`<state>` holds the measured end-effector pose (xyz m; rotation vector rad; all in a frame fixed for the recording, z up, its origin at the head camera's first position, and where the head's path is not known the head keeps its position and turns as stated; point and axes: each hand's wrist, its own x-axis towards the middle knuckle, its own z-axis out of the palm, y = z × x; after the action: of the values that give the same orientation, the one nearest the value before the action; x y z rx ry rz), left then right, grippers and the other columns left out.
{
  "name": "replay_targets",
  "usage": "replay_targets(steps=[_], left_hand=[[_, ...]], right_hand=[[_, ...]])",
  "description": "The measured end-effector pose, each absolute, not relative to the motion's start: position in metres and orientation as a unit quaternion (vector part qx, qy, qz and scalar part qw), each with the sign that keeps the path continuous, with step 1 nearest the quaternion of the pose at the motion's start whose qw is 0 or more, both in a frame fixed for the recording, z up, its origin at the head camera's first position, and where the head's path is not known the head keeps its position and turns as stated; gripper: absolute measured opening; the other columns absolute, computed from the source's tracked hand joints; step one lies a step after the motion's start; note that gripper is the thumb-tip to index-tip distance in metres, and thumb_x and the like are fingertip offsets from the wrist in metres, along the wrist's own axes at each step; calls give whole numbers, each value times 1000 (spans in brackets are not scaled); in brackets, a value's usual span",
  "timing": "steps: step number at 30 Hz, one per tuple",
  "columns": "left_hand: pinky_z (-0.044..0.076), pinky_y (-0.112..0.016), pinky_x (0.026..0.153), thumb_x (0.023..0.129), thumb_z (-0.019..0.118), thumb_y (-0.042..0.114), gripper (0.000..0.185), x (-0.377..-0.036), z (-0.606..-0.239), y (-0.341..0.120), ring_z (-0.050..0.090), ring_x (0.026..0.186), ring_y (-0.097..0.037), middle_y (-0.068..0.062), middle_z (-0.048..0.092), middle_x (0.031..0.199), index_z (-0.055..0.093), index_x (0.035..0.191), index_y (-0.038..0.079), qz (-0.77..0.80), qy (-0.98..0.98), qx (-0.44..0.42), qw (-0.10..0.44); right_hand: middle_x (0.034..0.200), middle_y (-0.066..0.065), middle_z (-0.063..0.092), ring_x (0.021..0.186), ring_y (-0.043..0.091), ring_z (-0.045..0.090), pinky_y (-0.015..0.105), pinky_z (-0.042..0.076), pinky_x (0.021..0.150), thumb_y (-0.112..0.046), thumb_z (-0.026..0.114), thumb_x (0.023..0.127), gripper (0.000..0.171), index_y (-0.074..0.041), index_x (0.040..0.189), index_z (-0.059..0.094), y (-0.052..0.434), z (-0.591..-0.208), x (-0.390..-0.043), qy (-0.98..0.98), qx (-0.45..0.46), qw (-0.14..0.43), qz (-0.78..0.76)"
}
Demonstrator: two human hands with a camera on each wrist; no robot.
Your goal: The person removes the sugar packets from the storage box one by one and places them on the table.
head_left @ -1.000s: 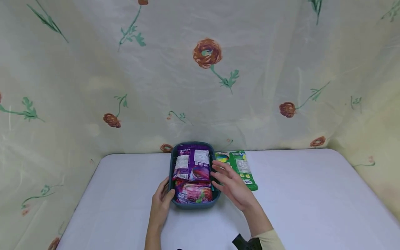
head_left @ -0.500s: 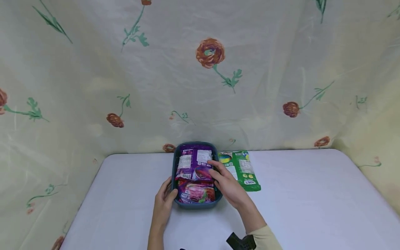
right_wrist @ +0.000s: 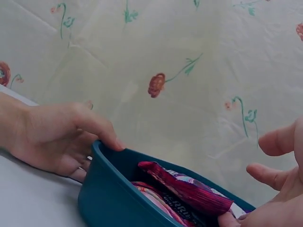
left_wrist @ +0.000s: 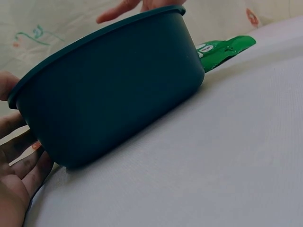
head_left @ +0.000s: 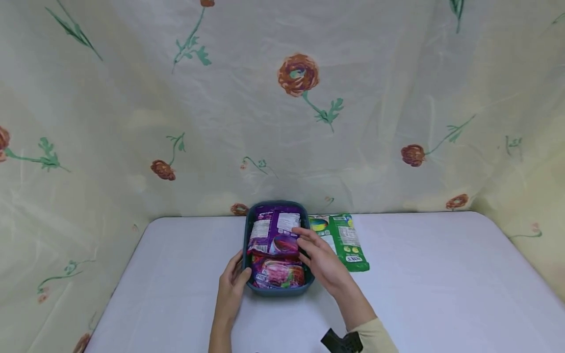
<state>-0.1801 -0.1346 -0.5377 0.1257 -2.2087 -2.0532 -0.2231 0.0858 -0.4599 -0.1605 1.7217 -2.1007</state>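
Observation:
A dark teal plastic tub (head_left: 279, 292) stands near the back of the table. Two packets lie inside it: a purple one (head_left: 270, 235) toward the far end and a pink-and-red one (head_left: 279, 272) nearer me. My left hand (head_left: 229, 287) grips the near left corner, its thumb over the rim (right_wrist: 106, 153) and the other fingers against the outer wall. Over the right rim reaches my right hand (head_left: 325, 262), fingers spread and loosely bent, fingertips at the purple packet's right edge. In the right wrist view, a fingertip of that hand (right_wrist: 279, 189) meets the packet's crimped end (right_wrist: 189, 189).
A green packet (head_left: 350, 242) lies flat on the table just right of the tub, partly behind my right hand. The white-covered table (head_left: 432, 279) ends at a flowered curtain (head_left: 353, 162) along the back and sides.
My right hand has moved slightly left and inward, from over the tub's right rim to the purple packet's edge. The left hand keeps its grip; the head view has shifted slightly.

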Motion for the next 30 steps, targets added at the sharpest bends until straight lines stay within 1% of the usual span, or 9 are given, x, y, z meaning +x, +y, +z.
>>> replay_targets(steps=[3, 7, 9, 13, 17, 20, 24, 26, 30], left_hand=[[36, -38, 109, 95, 55, 22, 51, -180, -536, -135, 44, 133, -28, -14, 44, 144, 40, 143, 12, -678, -731, 45, 60], [37, -37, 108, 95, 54, 21, 50, -180, -536, -134, 45, 133, -28, -13, 44, 145, 40, 143, 12, -677, -732, 50, 55], [37, -37, 108, 95, 54, 20, 50, -180, -537, -134, 45, 133, -28, -13, 44, 145, 40, 143, 13, -676, -733, 51, 55], [37, -38, 108, 95, 55, 20, 50, -181, -538, -134, 45, 132, -29, -13, 45, 144, 41, 142, 13, -675, -733, 49, 58], [37, -40, 108, 95, 55, 22, 52, -181, -540, -134, 45, 132, -31, -16, 45, 143, 40, 143, 10, -677, -732, 41, 61], [37, -39, 108, 95, 55, 24, 53, -180, -541, -133, 45, 132, -31, -16, 45, 144, 39, 143, 10, -680, -730, 40, 58], [37, -38, 109, 94, 56, 25, 52, -180, -541, -132, 45, 133, -28, -14, 45, 144, 40, 142, 12, -681, -729, 45, 54], [37, -38, 109, 94, 56, 24, 52, -180, -541, -132, 45, 132, -29, -14, 45, 144, 40, 142, 12, -677, -732, 44, 57], [37, -40, 108, 95, 55, 23, 52, -181, -539, -133, 45, 132, -30, -15, 45, 143, 40, 143, 11, -672, -736, 46, 63]], right_hand=[[155, 12, 20, 145, 29, 18, 50, 15, 119, -19, 40, 100, 48, -7, 145, 29, 83, -459, -224, 610, -54, 202, -764], [157, 18, 11, 145, 32, 14, 50, 17, 118, -15, 45, 98, 52, -5, 146, 27, 79, -458, -224, 614, -46, 184, -766], [157, 20, 10, 145, 32, 14, 51, 18, 117, -14, 46, 98, 52, -5, 145, 28, 77, -457, -225, 617, -36, 178, -766], [154, 18, 17, 138, 30, 27, 49, 26, 114, -11, 44, 98, 48, -6, 143, 31, 73, -455, -227, 609, -9, 173, -774], [146, 15, 30, 122, 25, 40, 39, 39, 100, -12, 43, 98, 46, -10, 143, 33, 68, -456, -229, 609, 3, 175, -774], [148, 14, 30, 120, 25, 43, 35, 45, 95, -12, 43, 99, 47, -13, 144, 32, 67, -460, -228, 626, -2, 175, -760], [156, 14, 16, 130, 33, 41, 41, 48, 99, -11, 43, 99, 51, -14, 147, 26, 70, -465, -226, 647, -14, 167, -744], [156, 14, 15, 132, 35, 40, 44, 47, 100, -12, 44, 99, 52, -14, 147, 24, 70, -466, -226, 653, -17, 162, -739], [150, 14, 19, 129, 36, 43, 46, 45, 101, -13, 45, 99, 52, -16, 146, 26, 66, -466, -232, 655, -17, 163, -738]])
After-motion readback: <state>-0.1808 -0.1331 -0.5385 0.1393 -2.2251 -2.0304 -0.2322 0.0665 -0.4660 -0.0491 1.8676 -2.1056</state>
